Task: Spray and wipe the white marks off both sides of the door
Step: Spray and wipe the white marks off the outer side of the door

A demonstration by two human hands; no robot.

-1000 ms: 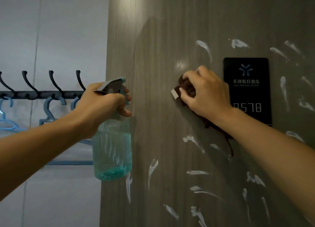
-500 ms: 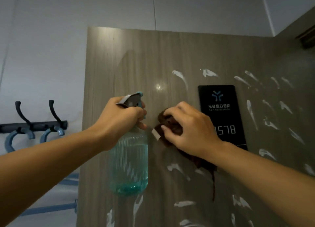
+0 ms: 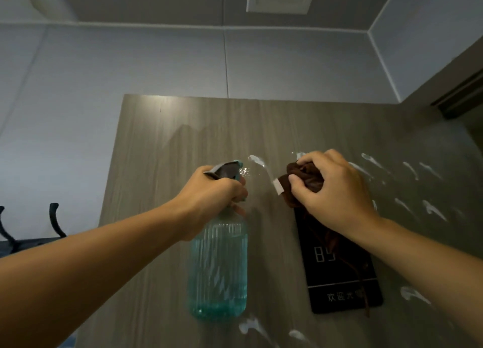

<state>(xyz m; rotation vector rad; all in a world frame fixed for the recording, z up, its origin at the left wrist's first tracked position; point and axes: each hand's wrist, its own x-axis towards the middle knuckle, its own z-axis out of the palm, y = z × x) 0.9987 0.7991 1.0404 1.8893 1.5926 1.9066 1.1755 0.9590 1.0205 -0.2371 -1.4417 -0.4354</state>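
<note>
Cloth (image 3: 304,181) moved above number plate (image 3: 339,274), coat hooks (image 3: 56,219) left

Matt grey wood-grain door (image 3: 183,128), wet sheen just above left hand (image 3: 209,203). Ribbed translucent teal plastic bottle (image 3: 218,271) below it. Soft brown cloth (image 3: 300,180) in right hand (image 3: 337,198), over glossy black plaque (image 3: 339,277).

View tilts up: I now see ceiling and the door (image 3: 183,138) top edge. Right hand (image 3: 337,190) with cloth (image 3: 305,177) moves up-right, now above the black plate (image 3: 339,274), covering its logo. Left hand (image 3: 211,198) raises spray bottle (image 3: 218,269) alongside.
</note>
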